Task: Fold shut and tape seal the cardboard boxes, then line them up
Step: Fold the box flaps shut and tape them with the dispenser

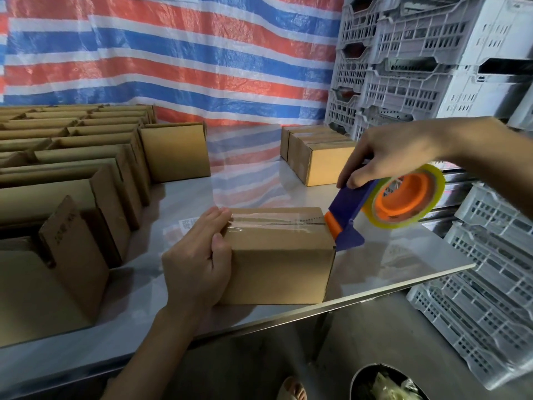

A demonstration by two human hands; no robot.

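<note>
Cardboard box gripped by the left hand; right hand clasps the tape dispenser at its opposite end.

Only one camera here, head-worn and wide-angle, looking forward and down across the shiny grey tabletop. It's close in: the left hand on the brown cardboard box and the right hand with the blue-and-orange plastic tape dispenser fill mid-frame, with the striped red-white-blue tarp behind.

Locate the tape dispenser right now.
Head view, right of centre: the tape dispenser is gripped by the right hand, its blade end at the right edge of the box.
</note>
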